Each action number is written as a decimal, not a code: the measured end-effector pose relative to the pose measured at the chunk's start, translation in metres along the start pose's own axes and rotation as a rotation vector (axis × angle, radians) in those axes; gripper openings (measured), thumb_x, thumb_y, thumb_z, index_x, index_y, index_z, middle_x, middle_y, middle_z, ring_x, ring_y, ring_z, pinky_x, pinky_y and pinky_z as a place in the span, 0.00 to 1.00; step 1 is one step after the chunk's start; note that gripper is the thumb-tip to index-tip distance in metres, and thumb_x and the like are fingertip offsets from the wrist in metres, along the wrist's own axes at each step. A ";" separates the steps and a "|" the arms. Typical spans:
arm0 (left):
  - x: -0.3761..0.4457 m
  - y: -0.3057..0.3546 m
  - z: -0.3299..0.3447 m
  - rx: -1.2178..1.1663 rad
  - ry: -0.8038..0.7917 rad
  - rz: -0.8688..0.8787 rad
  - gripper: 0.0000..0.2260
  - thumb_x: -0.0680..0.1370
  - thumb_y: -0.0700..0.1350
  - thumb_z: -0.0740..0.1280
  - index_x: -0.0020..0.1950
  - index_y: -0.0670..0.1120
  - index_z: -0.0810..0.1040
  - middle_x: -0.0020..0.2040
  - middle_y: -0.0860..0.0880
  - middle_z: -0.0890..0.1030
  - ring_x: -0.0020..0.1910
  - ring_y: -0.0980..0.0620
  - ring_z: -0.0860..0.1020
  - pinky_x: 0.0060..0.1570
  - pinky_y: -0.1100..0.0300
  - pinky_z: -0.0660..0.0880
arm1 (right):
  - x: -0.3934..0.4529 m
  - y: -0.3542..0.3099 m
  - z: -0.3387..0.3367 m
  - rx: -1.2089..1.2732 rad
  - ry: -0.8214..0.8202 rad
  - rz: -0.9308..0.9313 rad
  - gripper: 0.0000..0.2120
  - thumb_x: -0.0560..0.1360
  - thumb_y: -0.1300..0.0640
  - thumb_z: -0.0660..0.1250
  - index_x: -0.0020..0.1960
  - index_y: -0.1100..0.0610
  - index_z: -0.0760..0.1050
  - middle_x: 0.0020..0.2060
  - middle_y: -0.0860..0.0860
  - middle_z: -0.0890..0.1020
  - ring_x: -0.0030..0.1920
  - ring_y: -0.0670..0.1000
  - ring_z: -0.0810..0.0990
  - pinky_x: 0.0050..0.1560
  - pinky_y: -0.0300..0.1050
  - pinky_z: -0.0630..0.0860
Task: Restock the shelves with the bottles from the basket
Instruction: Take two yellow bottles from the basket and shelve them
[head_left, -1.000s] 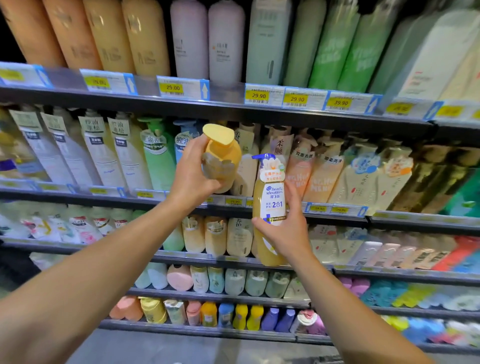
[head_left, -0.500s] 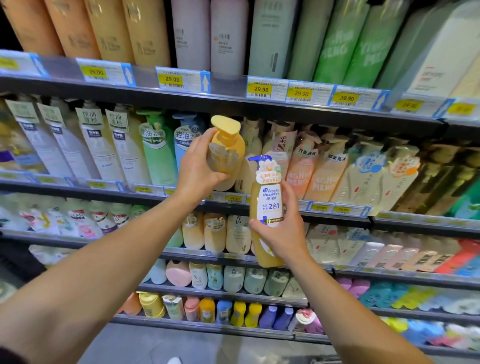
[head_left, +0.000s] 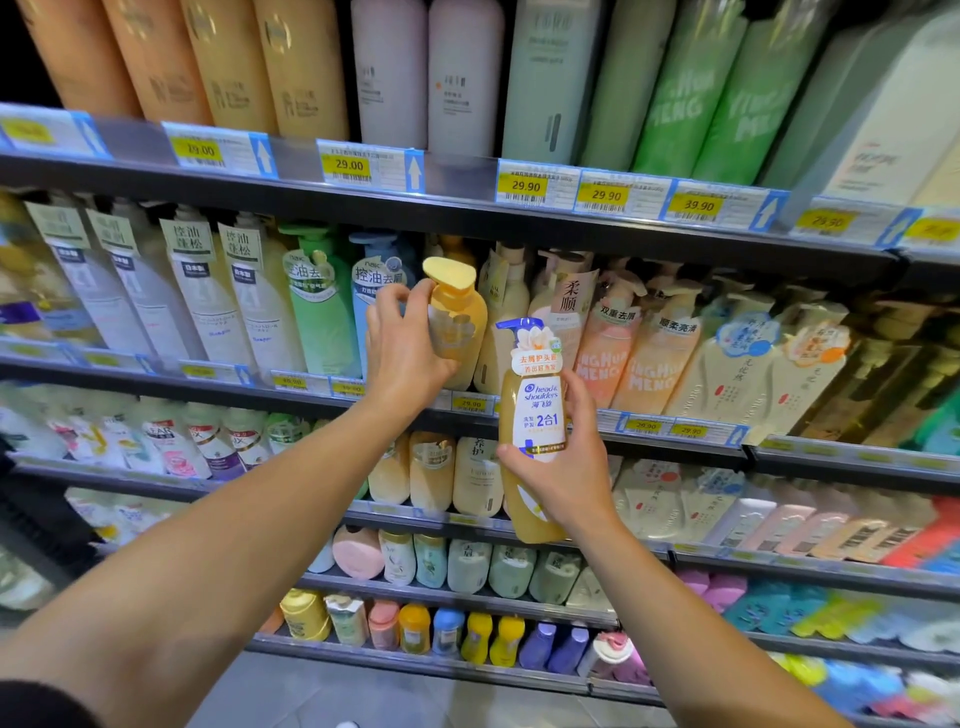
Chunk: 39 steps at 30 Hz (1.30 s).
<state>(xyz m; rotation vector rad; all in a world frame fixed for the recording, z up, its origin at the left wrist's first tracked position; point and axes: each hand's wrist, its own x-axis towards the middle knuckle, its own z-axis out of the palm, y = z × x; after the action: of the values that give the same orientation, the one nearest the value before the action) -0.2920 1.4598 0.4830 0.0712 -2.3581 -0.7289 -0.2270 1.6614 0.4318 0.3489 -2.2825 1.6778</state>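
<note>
Amber, glossy plastic fills the left hand (head_left: 402, 353): a rounded pump bottle (head_left: 457, 322) with a flat yellow cap, fingers curled round it at the second shelf (head_left: 363, 387), its base hidden behind the palm. Right hand (head_left: 566, 467) grips a taller orange bottle (head_left: 535, 410), blue-pumped, white-labelled, in front of the shelves.

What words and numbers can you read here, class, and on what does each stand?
"head & shoulders", "2合1": bottle in right hand
"29.00": price tag
"29.90": price tag
"39.90": price tag
"柔顺": neck tag
"控油蓬松": white bottle tag
Small print and lower shelves' labels: too blurred.
</note>
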 end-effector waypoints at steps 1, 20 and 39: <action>0.000 0.002 0.000 -0.006 0.001 -0.021 0.43 0.63 0.46 0.79 0.74 0.50 0.63 0.63 0.47 0.63 0.63 0.46 0.64 0.64 0.52 0.69 | 0.000 0.001 -0.001 0.000 -0.002 0.001 0.44 0.60 0.48 0.77 0.69 0.30 0.59 0.58 0.29 0.74 0.52 0.39 0.80 0.42 0.33 0.77; 0.028 0.037 0.012 0.198 0.157 -0.238 0.25 0.69 0.57 0.75 0.60 0.46 0.73 0.63 0.45 0.69 0.61 0.42 0.68 0.58 0.48 0.70 | 0.006 0.011 -0.014 0.011 -0.042 0.013 0.44 0.60 0.46 0.77 0.69 0.29 0.58 0.57 0.28 0.74 0.53 0.39 0.80 0.47 0.42 0.81; -0.043 0.020 -0.040 -0.621 -0.425 -0.256 0.09 0.78 0.54 0.69 0.56 0.54 0.80 0.48 0.53 0.84 0.48 0.54 0.81 0.49 0.58 0.78 | 0.004 -0.018 0.026 -0.052 -0.077 -0.068 0.47 0.60 0.52 0.79 0.73 0.38 0.59 0.64 0.40 0.74 0.59 0.45 0.78 0.54 0.51 0.79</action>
<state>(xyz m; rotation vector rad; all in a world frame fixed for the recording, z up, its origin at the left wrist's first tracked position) -0.2317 1.4677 0.4936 -0.0596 -2.4127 -1.7123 -0.2267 1.6313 0.4425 0.4818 -2.3368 1.5955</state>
